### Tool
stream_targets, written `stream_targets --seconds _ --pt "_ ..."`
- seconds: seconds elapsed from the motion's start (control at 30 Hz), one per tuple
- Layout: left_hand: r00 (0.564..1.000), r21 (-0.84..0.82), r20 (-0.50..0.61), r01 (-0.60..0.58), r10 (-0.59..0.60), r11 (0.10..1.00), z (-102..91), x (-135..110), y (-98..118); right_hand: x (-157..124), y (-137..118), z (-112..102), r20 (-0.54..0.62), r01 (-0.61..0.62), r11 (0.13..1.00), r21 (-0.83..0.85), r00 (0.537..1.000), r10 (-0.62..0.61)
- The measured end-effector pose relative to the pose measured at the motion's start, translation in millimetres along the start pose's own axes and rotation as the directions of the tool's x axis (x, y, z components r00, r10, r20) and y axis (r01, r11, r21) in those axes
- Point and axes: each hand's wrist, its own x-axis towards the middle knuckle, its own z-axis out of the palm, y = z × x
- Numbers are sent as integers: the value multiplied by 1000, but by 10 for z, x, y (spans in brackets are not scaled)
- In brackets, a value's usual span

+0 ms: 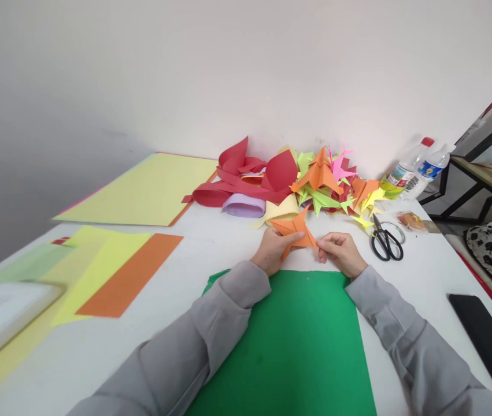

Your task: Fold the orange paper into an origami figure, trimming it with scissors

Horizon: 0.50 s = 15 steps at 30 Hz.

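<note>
An orange folded-paper figure (296,227) with pointed tips is held up over the far edge of a green sheet (298,341). My left hand (274,247) is closed on its left side, the thumb lying across the folds. At the lower right tip, the thumb and fingers of my right hand (339,251) pinch the same orange paper. Just behind it stand a pale yellow paper band (281,209) with a pointed rim and a lilac paper ring (244,206).
Red paper bands (228,190) and a heap of folded-paper figures (319,176) line the wall. Scissors (387,240), a tape roll (395,231) and bottles (408,167) stand right. Coloured sheets (133,274) and a white device (7,318) lie left; a black slab (486,341) lies near right.
</note>
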Motion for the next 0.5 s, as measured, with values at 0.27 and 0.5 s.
stream_targets --seconds 0.27,0.5 --pt "993 -88 -99 -66 57 994 31 9 34 30 -11 -6 -20 -29 996 82 999 30" --pt "992 -88 -108 -70 60 994 16 23 15 29 -11 -6 -52 3 990 141 999 5"
